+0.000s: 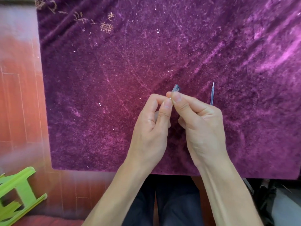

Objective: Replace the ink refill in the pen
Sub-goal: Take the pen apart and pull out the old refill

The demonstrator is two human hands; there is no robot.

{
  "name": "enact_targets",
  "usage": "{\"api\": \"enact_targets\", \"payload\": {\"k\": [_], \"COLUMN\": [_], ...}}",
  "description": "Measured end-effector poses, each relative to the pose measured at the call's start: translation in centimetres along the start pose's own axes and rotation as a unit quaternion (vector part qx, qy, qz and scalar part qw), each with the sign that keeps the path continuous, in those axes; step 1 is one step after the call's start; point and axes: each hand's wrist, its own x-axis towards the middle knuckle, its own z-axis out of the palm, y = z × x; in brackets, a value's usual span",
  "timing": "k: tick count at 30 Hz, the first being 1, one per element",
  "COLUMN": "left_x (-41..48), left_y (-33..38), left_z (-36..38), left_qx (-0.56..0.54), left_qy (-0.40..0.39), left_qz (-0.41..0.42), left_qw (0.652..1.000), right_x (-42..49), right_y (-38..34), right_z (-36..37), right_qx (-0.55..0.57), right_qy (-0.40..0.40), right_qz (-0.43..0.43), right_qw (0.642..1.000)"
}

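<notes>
A: Where is the pen [176, 88] found?

B: It is held up over the purple cloth [114, 79], between both hands. Only a short, clear grey end is seen above the fingertips; the rest is hidden behind the fingers.

A: How are the fingers set?

B: The right hand [200, 126] is closed narrowly, thumb and forefinger pinched on the pen just below the showing end. The left hand [151, 128] is curled, its thumb pressed against the right thumb at the same spot; something small and metallic seems to be nipped there, but what it is cannot be told.

A: And the refill [212, 94]?

B: It is laid on the cloth just beyond the right hand, tip pointing away, partly hidden behind the knuckles.

A: How might these be expected to handle?

B: Both are judged very light. The refill is thin and would probably flex, so it is best taken mid-tube, not by the fine tip. The smooth plastic may slip; small parts could be lost in the pile.
</notes>
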Motion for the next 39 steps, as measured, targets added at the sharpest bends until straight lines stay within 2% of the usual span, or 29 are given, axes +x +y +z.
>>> {"api": "enact_targets", "payload": {"k": [5,11,15,18,23,39], "left_x": [0.9,3.6,4.8,5.2,5.2,5.3], "left_y": [0.3,1.1,1.2,0.9,0.0,-0.9], "left_z": [-0.2,-0.9,-1.9,-2.5,-2.8,-3.0], "left_qx": [0.008,-0.067,-0.046,-0.03,-0.051,-0.131], "left_qy": [-0.001,0.008,0.014,0.021,0.046,0.026], "left_qz": [-0.026,-0.133,-0.101,-0.086,-0.099,-0.098], "left_qw": [1.0,0.989,0.994,0.996,0.993,0.986], "right_x": [2.1,7.1,10.3,11.5,11.6,10.6], "right_y": [-1.5,-5.3,-6.7,-7.0,-7.0,-6.5], "right_z": [0.3,0.7,1.3,1.7,2.1,2.8], "right_qx": [-0.037,-0.152,-0.288,-0.337,-0.367,-0.371], "right_qy": [-0.003,0.057,0.074,0.073,0.079,0.12], "right_qz": [-0.026,-0.091,-0.106,-0.104,-0.107,-0.119], "right_qw": [0.999,0.983,0.949,0.933,0.921,0.913]}}
